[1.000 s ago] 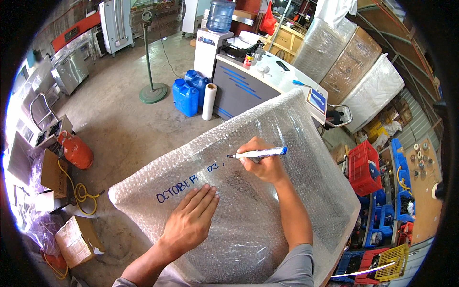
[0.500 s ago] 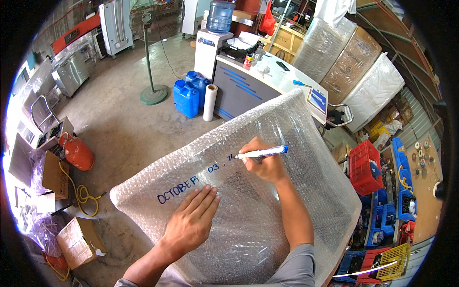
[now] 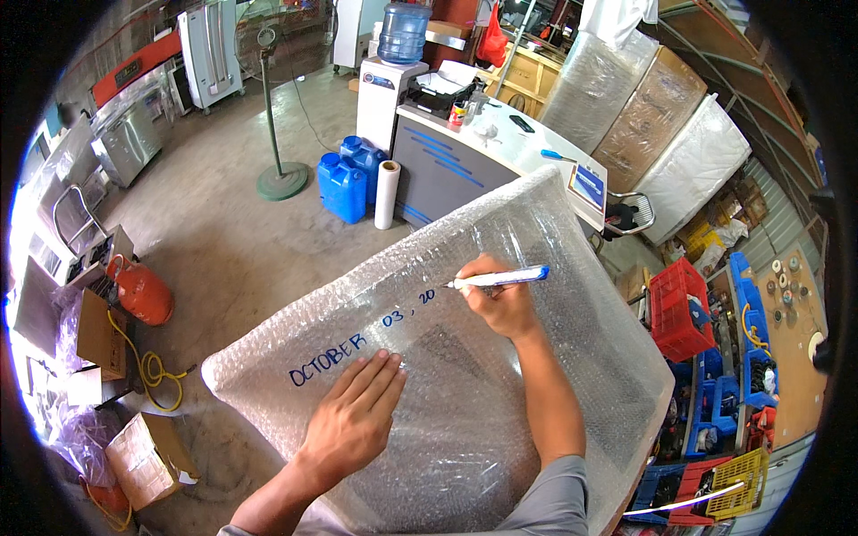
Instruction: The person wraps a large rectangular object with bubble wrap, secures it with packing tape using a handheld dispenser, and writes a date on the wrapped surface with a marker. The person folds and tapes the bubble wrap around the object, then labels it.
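Observation:
A large item wrapped in bubble wrap [image 3: 572, 384] spreads out in front of me, its clear plastic top wrinkled and shiny. Between the fingers of my right hand [image 3: 500, 299] is a white marker with a blue end [image 3: 527, 275], its tip at the plastic just past a line of blue handwriting [image 3: 331, 359]. Below that writing, my left hand [image 3: 356, 411] lies flat on the wrap, fingers stretched out and holding nothing.
Beyond the wrapped item stands a desk [image 3: 500, 134] beside a water dispenser [image 3: 380, 103], blue jugs [image 3: 342, 188] and a plastic film roll [image 3: 387, 195]. An orange gas cylinder [image 3: 141, 290] and yellow hose [image 3: 156, 375] lie left. Red crates [image 3: 679, 308] and blue bins are right.
Another handwritten character now shows at the end of the line. My right hand has shifted slightly right with the marker; my left hand stays flat on the wrap.

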Tool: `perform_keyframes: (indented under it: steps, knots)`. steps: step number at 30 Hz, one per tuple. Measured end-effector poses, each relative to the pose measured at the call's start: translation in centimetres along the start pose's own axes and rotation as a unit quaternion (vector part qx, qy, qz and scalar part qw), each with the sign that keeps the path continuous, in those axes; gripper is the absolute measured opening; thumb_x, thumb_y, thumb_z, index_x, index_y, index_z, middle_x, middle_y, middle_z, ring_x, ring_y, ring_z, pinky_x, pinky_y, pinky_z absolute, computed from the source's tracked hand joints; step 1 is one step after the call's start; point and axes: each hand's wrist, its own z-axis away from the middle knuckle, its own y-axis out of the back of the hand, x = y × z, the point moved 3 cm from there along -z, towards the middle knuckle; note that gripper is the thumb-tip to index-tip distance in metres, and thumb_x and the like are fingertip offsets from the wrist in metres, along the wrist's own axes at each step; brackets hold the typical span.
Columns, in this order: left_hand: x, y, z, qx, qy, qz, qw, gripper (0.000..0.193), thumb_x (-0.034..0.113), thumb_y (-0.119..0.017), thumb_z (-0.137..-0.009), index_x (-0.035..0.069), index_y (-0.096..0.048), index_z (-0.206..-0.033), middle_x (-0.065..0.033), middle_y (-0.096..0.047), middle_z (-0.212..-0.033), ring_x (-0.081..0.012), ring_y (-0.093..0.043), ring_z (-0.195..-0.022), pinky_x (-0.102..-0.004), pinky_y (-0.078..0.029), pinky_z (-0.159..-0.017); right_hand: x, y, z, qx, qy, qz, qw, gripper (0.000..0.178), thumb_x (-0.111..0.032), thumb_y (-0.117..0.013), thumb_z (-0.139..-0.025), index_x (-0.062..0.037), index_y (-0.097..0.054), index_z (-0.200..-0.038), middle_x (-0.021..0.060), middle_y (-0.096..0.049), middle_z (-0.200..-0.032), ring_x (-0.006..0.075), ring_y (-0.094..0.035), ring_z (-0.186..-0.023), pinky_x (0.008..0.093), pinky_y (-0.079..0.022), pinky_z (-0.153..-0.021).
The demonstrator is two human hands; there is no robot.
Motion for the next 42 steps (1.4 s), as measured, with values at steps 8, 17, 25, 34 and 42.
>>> perform_keyframes:
  steps: [8, 17, 25, 34, 42]
  knots:
    - [-0.1, -0.3, 0.1, -0.002, -0.001, -0.003, 1.0, 0.047, -0.002, -0.062, -0.079, -0.002, -0.065, -0.126, -0.0169, -0.061, -0.14, -0.0307, -0.052, -0.137, -0.0474, -0.039, -0.117, -0.6, -0.1, -0.3, -0.032, 0.069, 0.08, 0.994, 0.014, -0.012, -0.072, -0.084, -0.0073, -0.07, -0.098, 0.0055, -0.069, -0.086, 0.0182, -0.065, -0.079, 0.0346, -0.051, -0.072]
    - [0.0, -0.1, 0.0, 0.006, -0.003, 0.001, 1.0, 0.043, -0.002, -0.06, -0.081, -0.003, -0.066, -0.124, -0.0174, -0.061, -0.139, -0.032, -0.053, -0.136, -0.0474, -0.039, -0.116, -1.0, -0.6, -0.3, -0.033, 0.05, 0.087, 0.994, 0.012, -0.009, -0.071, -0.083, -0.0066, -0.07, -0.095, 0.0047, -0.069, -0.085, 0.017, -0.065, -0.077, 0.0335, -0.051, -0.072]
    - [0.0, -0.2, 0.1, 0.004, -0.005, -0.002, 1.0, 0.043, -0.002, -0.061, -0.082, -0.003, -0.065, -0.125, -0.018, -0.061, -0.141, -0.0317, -0.053, -0.137, -0.0474, -0.039, -0.117, 0.8, 0.0, 0.2, 0.033, -0.02, -0.008, 0.999, 0.013, -0.012, -0.071, -0.086, -0.0054, -0.071, -0.096, 0.005, -0.071, -0.092, 0.0149, -0.065, -0.081, 0.0314, -0.051, -0.073]
    - [-0.1, -0.2, 0.2, 0.002, -0.006, -0.001, 1.0, 0.045, -0.001, -0.062, -0.08, -0.003, -0.065, -0.126, -0.018, -0.06, -0.141, -0.0318, -0.052, -0.137, -0.0474, -0.039, -0.117, 0.9, 0.2, 0.2, -0.003, 0.017, 0.032, 0.999, 0.013, -0.013, -0.071, -0.084, -0.0051, -0.071, -0.094, 0.0041, -0.069, -0.088, 0.0135, -0.063, -0.081, 0.0312, -0.05, -0.072]
    - [-0.1, -0.2, 0.2, -0.003, -0.003, -0.007, 1.0, 0.046, -0.001, -0.062, -0.081, -0.003, -0.065, -0.127, -0.0176, -0.06, -0.142, -0.0318, -0.052, -0.138, -0.0474, -0.038, -0.117, 0.8, 0.0, 0.1, 0.009, 0.011, 0.003, 1.0, 0.012, -0.01, -0.071, -0.083, -0.0047, -0.071, -0.093, 0.0034, -0.068, -0.087, 0.0117, -0.062, -0.078, 0.0293, -0.049, -0.071]
